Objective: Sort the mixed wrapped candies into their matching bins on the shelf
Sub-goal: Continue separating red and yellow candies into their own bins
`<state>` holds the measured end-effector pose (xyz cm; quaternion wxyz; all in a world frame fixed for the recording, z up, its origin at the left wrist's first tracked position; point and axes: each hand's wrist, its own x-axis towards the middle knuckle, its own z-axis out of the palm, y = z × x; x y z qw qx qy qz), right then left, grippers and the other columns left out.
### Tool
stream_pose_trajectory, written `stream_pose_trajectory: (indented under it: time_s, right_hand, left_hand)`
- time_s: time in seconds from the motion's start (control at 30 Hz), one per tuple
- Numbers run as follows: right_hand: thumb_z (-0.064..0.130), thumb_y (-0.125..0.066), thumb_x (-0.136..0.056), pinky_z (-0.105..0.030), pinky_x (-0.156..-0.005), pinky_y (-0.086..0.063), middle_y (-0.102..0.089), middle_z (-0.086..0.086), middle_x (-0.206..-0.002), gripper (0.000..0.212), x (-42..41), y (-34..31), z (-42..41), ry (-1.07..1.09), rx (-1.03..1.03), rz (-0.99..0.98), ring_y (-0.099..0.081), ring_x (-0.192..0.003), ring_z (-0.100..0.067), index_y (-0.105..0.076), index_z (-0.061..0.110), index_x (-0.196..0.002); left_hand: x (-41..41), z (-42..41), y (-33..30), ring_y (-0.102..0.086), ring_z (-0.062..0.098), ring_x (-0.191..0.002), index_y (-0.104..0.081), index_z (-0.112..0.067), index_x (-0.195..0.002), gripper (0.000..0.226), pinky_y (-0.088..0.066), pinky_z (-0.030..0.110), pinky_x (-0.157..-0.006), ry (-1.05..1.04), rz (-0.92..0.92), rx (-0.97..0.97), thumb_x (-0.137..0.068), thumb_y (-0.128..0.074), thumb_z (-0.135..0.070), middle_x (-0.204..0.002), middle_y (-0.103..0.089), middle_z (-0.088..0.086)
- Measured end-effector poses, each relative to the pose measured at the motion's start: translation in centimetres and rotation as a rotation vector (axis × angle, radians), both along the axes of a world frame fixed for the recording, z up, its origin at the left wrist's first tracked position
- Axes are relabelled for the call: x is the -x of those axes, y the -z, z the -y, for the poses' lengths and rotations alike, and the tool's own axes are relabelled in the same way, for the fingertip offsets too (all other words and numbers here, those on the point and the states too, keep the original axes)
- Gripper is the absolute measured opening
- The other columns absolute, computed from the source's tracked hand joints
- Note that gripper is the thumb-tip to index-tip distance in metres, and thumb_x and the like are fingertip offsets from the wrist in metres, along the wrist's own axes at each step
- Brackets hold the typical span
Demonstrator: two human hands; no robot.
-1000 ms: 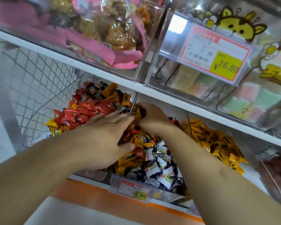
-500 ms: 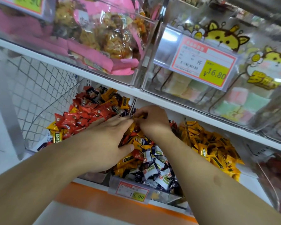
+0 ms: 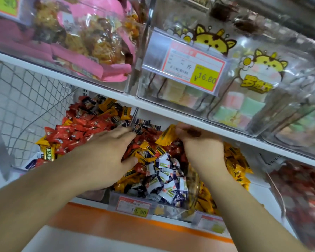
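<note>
The right hand (image 3: 202, 148) pinched a yellow wrapped candy (image 3: 166, 136) in a closed grip, lifted just under the upper shelf's front edge (image 3: 171, 113). The left hand (image 3: 105, 157) lay flat — fingers straight, holding nothing — on the mixed candies in the middle bin (image 3: 158, 208), near the red-candy bin (image 3: 84, 128).

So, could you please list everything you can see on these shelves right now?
red candies: many, red, left bin
mixed candies: many, white-navy, yellow, red, middle bin
yellow candies: many, yellow, right bin
yellow candy: one, held above middle bin
price tag: one, middle bin front
price label: one, upper bin
pink packs: several, upper left bin
left hand: flat on mixed candies
right hand: pinches yellow candy
</note>
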<state>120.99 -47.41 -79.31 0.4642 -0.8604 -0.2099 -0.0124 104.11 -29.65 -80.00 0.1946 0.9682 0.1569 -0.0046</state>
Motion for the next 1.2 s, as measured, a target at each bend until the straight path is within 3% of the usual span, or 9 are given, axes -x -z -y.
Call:
stream_pose_trajectory:
  time_s: [0.2, 0.33, 0.43, 0.5, 0.57, 0.67, 0.83, 1.03, 1.2]
  right_hand:
    - [0.018, -0.081, -0.088, -0.032, -0.063, -0.050, -0.074, -0.004, -0.076, 0.008, 0.4, -0.6, 9.5, 0.119, -0.112, -0.045, -0.061, -0.063, -0.015, -0.080, 0.025, -0.084]
    - [0.012, -0.080, -0.087, -0.029, -0.074, -0.056, -0.078, 0.007, -0.080, 0.017, -1.1, -0.8, 13.1, 0.229, -0.023, -0.058, -0.072, -0.079, -0.015, -0.079, 0.029, -0.082]
    - [0.025, -0.076, -0.091, -0.032, -0.083, -0.052, -0.078, 0.002, -0.104, 0.023, -1.4, -0.7, 13.6, 0.231, 0.340, 0.008, -0.071, -0.101, -0.026, -0.077, 0.041, -0.108]
    - [0.024, -0.070, -0.094, -0.029, -0.078, -0.047, -0.076, -0.004, -0.111, 0.030, -1.1, -1.0, 12.8, 0.188, 0.434, 0.088, -0.071, -0.092, -0.025, -0.073, 0.034, -0.123]
    - [0.026, -0.069, -0.096, -0.022, -0.077, -0.043, -0.075, 0.002, -0.113, 0.028, -0.5, -1.1, 11.5, 0.076, 0.414, 0.175, -0.069, -0.083, -0.016, -0.073, 0.032, -0.123]
    - [0.030, -0.067, -0.098, -0.018, -0.093, -0.041, -0.061, 0.021, -0.122, 0.026, 0.6, -0.7, 9.7, -0.168, 0.425, 0.190, -0.059, -0.106, -0.005, -0.070, 0.035, -0.124]
    - [0.030, -0.066, -0.099, 0.002, -0.092, -0.024, -0.059, 0.018, -0.131, 0.023, 0.6, 0.5, 9.0, -0.260, 0.415, 0.191, -0.049, -0.125, -0.001, -0.070, 0.032, -0.122]
    - [0.032, -0.063, -0.101, 0.003, -0.085, -0.025, -0.056, 0.018, -0.136, 0.025, 0.2, 0.7, 9.4, -0.285, 0.382, 0.164, -0.047, -0.126, -0.001, -0.069, 0.032, -0.125]
    - [0.029, -0.064, -0.100, -0.014, -0.101, -0.033, -0.056, 0.017, -0.136, 0.024, -0.2, 1.0, 9.5, -0.297, 0.354, 0.151, -0.046, -0.130, -0.004, -0.068, 0.032, -0.123]
  left_hand:
    - [-0.1, 1.8, 0.2, -0.006, 0.014, -0.158, -0.012, -0.037, -0.163, 0.072, -0.012, 0.035, -0.126, 0.027, 0.039, -0.022, -0.102, -0.040, -0.062, -0.169, 0.005, -0.021]
    - [-0.6, 2.9, 0.6, -0.006, 0.011, -0.158, -0.016, -0.037, -0.163, 0.070, -0.012, 0.035, -0.129, 0.047, 0.062, -0.020, -0.102, -0.041, -0.060, -0.170, 0.000, -0.021]
    - [-1.4, 3.5, 1.0, -0.005, 0.008, -0.157, -0.022, -0.036, -0.161, 0.064, 0.005, 0.034, -0.127, 0.062, 0.108, -0.100, -0.104, -0.040, -0.058, -0.169, -0.006, -0.019]
    - [-2.0, 3.7, 1.1, -0.013, 0.001, -0.153, -0.033, -0.034, -0.157, 0.056, 0.014, 0.031, -0.125, 0.084, 0.186, -0.174, -0.105, -0.041, -0.052, -0.165, -0.021, -0.019]
    - [-2.8, 3.9, 1.2, -0.030, 0.001, -0.146, -0.044, -0.033, -0.152, 0.048, -0.004, 0.030, -0.128, 0.088, 0.243, -0.153, -0.106, -0.045, -0.046, -0.156, -0.036, -0.021]
    - [-4.5, 3.9, 1.7, -0.046, 0.005, -0.132, -0.058, -0.032, -0.142, 0.038, -0.039, 0.025, -0.114, 0.103, 0.294, -0.121, -0.105, -0.052, -0.036, -0.142, -0.052, -0.020]
    - [-8.4, 4.4, 2.6, -0.061, 0.010, -0.113, -0.073, -0.029, -0.124, 0.026, -0.050, 0.029, -0.099, 0.178, 0.294, -0.136, -0.103, -0.058, -0.026, -0.120, -0.069, -0.012]
    - [-11.7, 5.1, 3.9, -0.063, 0.015, -0.119, -0.069, -0.028, -0.132, 0.033, -0.051, 0.028, -0.099, 0.211, 0.228, -0.139, -0.100, -0.066, -0.036, -0.130, -0.068, -0.007]
    - [-12.5, 5.0, 3.9, -0.062, 0.020, -0.124, -0.058, -0.033, -0.141, 0.051, -0.053, 0.032, -0.099, 0.147, 0.140, -0.232, -0.093, -0.075, -0.033, -0.137, -0.065, -0.005]
